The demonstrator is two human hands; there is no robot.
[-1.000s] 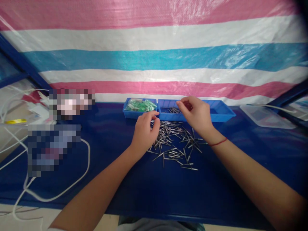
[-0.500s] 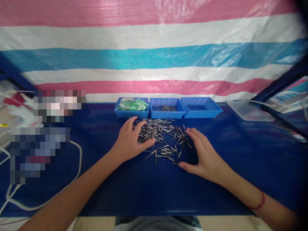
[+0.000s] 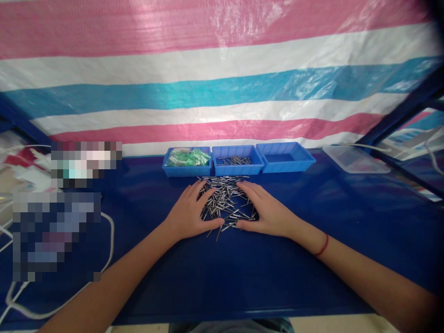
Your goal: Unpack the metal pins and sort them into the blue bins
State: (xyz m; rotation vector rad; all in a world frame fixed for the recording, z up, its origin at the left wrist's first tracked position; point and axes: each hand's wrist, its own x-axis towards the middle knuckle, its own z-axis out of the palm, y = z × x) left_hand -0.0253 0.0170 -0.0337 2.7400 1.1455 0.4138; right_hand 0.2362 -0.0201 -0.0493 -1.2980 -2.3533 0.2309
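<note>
A loose heap of thin metal rods (image 3: 222, 199), like small drill bits, lies on the dark blue table (image 3: 208, 277). My left hand (image 3: 190, 208) cups the left side of the heap, thumb and fingers apart. On the opposite side my right hand (image 3: 267, 208) curves around the heap's right edge, its fingers also apart. Both hands touch the outer rods, and neither grips one. Behind the heap, a blue bin (image 3: 237, 170) holds more of the same rods. To its left stands another blue bin (image 3: 187, 172) with green plastic packets (image 3: 189, 157).
A third blue bin (image 3: 287, 165) stands at the right of the row. Farther right lies a clear plastic lid (image 3: 357, 159). White cable (image 3: 113, 236) loops over the table's left side near a blurred-out area. A striped plastic sheet (image 3: 222, 97) hangs behind.
My right hand has moved left, pushing the scattered rods on that side into a tighter heap. My left hand stays at the left edge. The view has shifted slightly.
</note>
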